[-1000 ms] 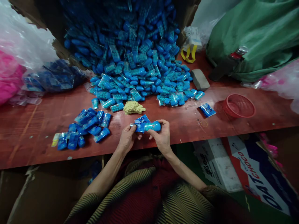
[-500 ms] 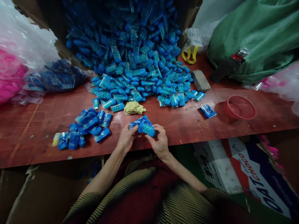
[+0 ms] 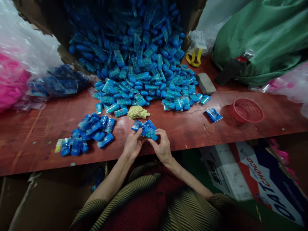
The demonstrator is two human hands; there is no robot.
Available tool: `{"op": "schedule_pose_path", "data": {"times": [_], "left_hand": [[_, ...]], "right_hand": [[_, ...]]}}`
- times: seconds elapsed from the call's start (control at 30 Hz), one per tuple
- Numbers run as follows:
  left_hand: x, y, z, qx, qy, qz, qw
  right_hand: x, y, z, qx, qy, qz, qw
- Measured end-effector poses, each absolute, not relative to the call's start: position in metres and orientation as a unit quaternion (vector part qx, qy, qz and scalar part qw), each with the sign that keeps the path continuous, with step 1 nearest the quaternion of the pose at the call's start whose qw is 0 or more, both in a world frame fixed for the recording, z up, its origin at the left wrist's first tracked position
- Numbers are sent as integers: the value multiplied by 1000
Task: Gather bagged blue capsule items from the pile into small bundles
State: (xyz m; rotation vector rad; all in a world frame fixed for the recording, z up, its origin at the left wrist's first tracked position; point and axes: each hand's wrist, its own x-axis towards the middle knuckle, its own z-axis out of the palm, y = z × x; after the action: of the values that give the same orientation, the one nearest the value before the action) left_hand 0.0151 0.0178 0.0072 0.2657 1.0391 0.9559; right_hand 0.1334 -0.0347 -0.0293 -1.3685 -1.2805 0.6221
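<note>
In front of me, just above the table's near edge, both hands meet at a small clear container [image 3: 151, 134] of light blue beads with a blue end. My right hand [image 3: 163, 146] is closed on its blue end. My left hand [image 3: 132, 142] pinches a blue printed plastic sleeve [image 3: 137, 125] against the container's other end; how far the sleeve covers it I cannot tell. Another blue printed piece [image 3: 149, 124] shows just behind the container. A crumpled pale yellow lump [image 3: 138, 112] lies beyond my hands. To the left is a loose group of blue wrapped packs [image 3: 93, 128].
A big heap of bead-filled containers [image 3: 144, 77] spills from a torn cardboard box at the back. To the right are a grey block [image 3: 205, 84], a flat blue packet [image 3: 213, 115] and a red plastic basket [image 3: 247, 110]. A bagged blue bundle [image 3: 59, 80] lies at left.
The right hand and container have shifted slightly left toward the sleeve, and less of the container shows. The sleeve's free end has tilted. Both hands keep their hold.
</note>
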Motion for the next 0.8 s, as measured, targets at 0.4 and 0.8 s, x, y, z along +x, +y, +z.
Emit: {"op": "schedule_pose_path", "data": {"times": [0.4, 0.8], "left_hand": [[12, 18, -1, 116, 451, 375, 802], [21, 4, 4, 175, 369, 383, 829]], "right_hand": [[148, -30, -8, -519, -551, 437, 486], [146, -27, -11, -477, -377, 581, 541]]}}
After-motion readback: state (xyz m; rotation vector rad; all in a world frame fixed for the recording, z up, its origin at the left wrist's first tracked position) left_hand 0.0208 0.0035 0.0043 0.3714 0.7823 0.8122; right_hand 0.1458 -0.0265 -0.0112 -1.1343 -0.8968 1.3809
